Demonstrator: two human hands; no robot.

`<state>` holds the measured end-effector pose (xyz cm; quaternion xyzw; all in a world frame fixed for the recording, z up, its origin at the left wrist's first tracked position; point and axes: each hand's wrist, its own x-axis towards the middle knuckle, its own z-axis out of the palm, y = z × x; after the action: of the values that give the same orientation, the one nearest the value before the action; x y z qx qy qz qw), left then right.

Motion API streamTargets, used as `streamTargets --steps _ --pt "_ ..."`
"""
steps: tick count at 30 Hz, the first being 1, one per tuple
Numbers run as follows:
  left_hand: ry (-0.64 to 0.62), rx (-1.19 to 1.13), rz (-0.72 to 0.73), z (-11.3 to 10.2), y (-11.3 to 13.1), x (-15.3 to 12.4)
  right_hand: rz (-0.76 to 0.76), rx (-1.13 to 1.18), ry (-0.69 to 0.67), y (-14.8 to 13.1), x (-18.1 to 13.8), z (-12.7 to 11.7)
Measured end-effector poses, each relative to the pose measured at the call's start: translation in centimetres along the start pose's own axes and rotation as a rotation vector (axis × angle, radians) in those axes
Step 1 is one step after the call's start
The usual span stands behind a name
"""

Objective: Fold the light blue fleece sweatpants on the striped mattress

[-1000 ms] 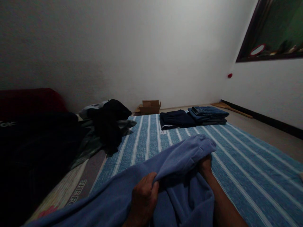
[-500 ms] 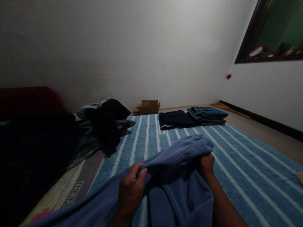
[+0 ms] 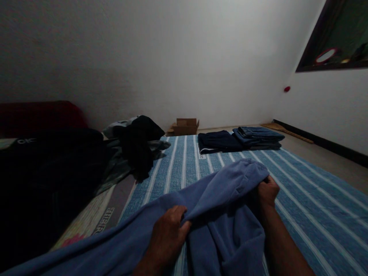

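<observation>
A pair of soft blue trousers (image 3: 212,188) with a gathered waist is held up in front of me, one long leg stretching to the lower left and the rest hanging in folds below. My left hand (image 3: 170,230) pinches the cloth partway along between thumb and fingers. At the waist end, my right hand (image 3: 268,190) is closed on the edge, its fingertips partly hidden by the fabric. Beneath the trousers lies a blue sheet with white stripes (image 3: 299,199).
Folded dark trousers (image 3: 219,140) and a stack of folded jeans (image 3: 257,137) lie at the sheet's far edge. Loose dark clothes (image 3: 138,143) are heaped on the left. A cardboard box (image 3: 186,127) stands against the back wall (image 3: 184,69).
My right hand has moved right with the waist end, and the trousers are stretched out further. My left hand has shifted slightly right and lower. The view has turned a little left.
</observation>
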<state>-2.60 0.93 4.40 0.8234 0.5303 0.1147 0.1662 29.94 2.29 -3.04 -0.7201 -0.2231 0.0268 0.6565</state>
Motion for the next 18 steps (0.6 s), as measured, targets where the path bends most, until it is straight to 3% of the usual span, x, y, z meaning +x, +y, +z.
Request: streamTargets --steps 3,9,14,18 --pt "-0.082 0.025 -0.044 -0.4 0.5 -0.5 0.014 -0.026 0.052 0.2 0.8 -0.8" --pt "-0.085 0.08 -0.059 -0.1 0.8 -1.6 0.071 -0.025 0.148 1.3 2.5 -1.8" --pt "-0.054 0.015 -0.049 0.1 -0.3 -1.8 0.074 -0.037 0.011 0.8 2.8 -1.6" --pt "0.001 -0.055 -0.065 -1.1 -1.9 -0.6 0.067 -0.109 -0.129 0.1 3.1 -1.4"
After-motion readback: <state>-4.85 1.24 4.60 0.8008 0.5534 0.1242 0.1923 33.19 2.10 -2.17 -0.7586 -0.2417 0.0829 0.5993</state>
